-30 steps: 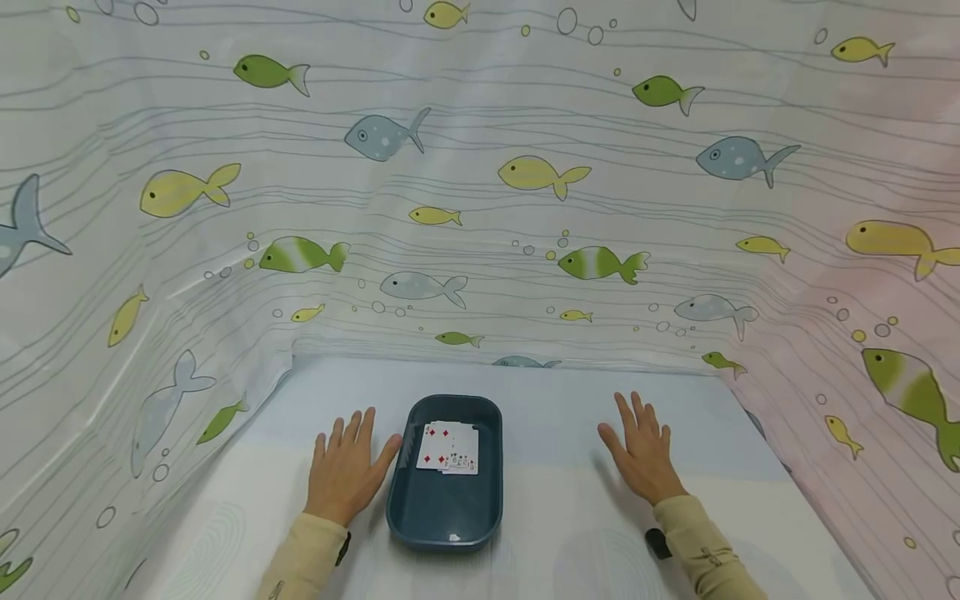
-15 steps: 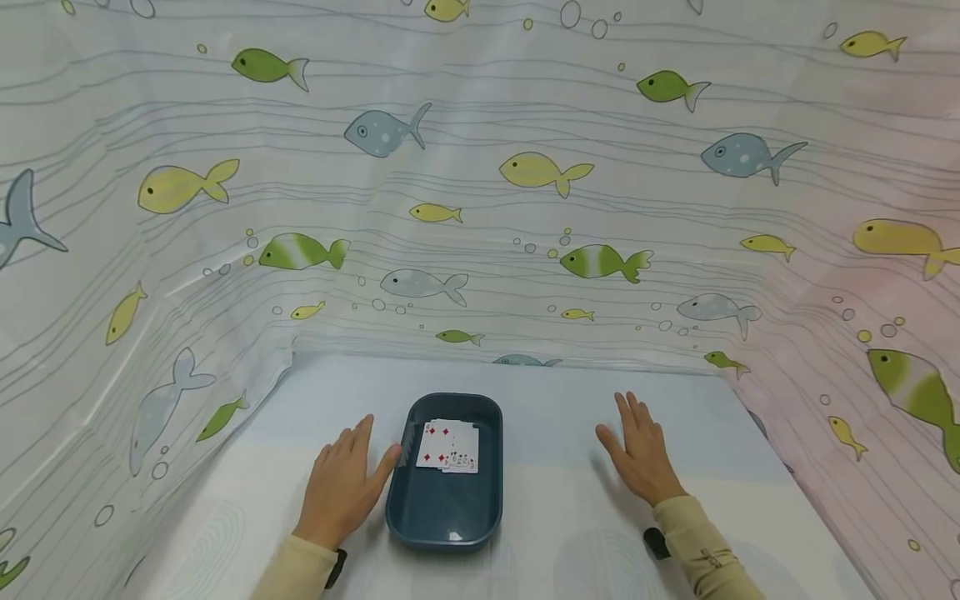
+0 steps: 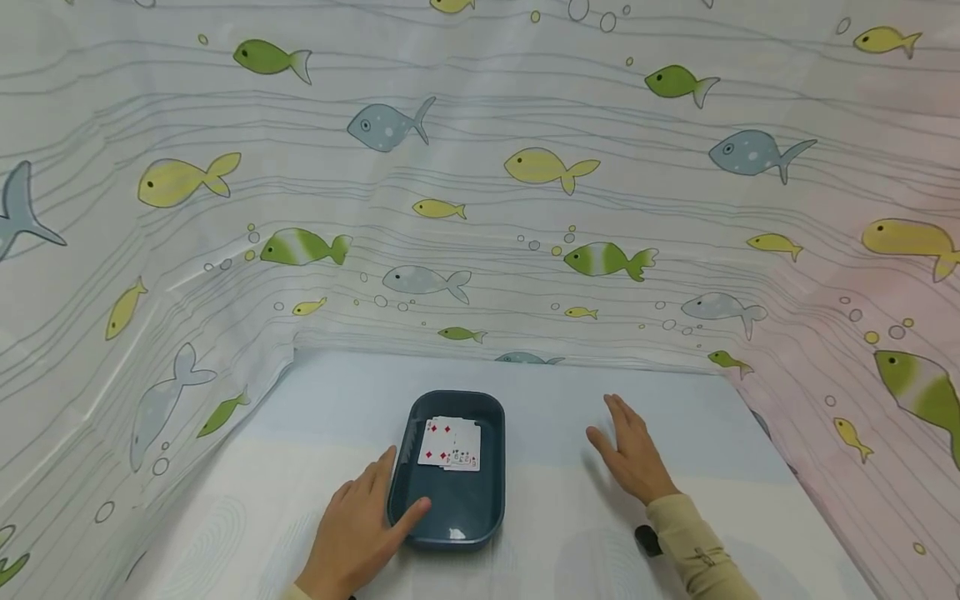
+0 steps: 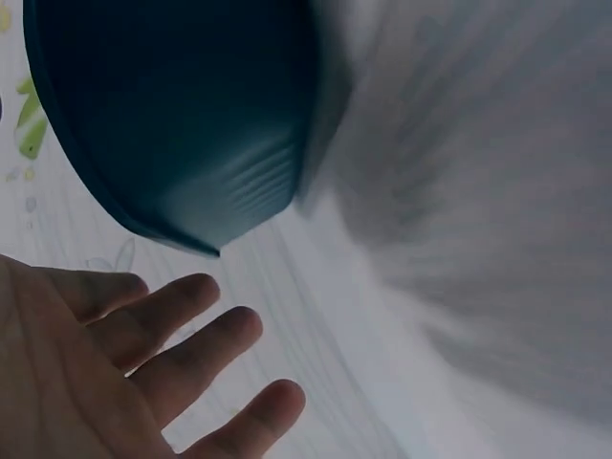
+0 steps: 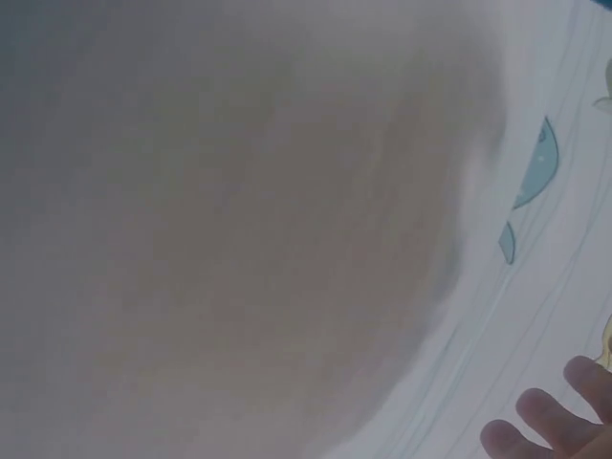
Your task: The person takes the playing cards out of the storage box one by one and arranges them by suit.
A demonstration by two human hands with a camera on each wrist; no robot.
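The dark blue-grey tray (image 3: 480,517) is oblong with rounded corners and sits flat on the table, its long axis running away from the person. Playing cards (image 3: 450,444) lie face up, loosely stacked, in its far half.

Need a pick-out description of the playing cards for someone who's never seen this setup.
Start at the pale table walled in by fish-print cloth. Near its middle sits a dark blue oblong tray, with the left hand at its near left rim. The playing cards lie face up in the tray's far half: a small white stack with red diamonds, the only thing inside it.
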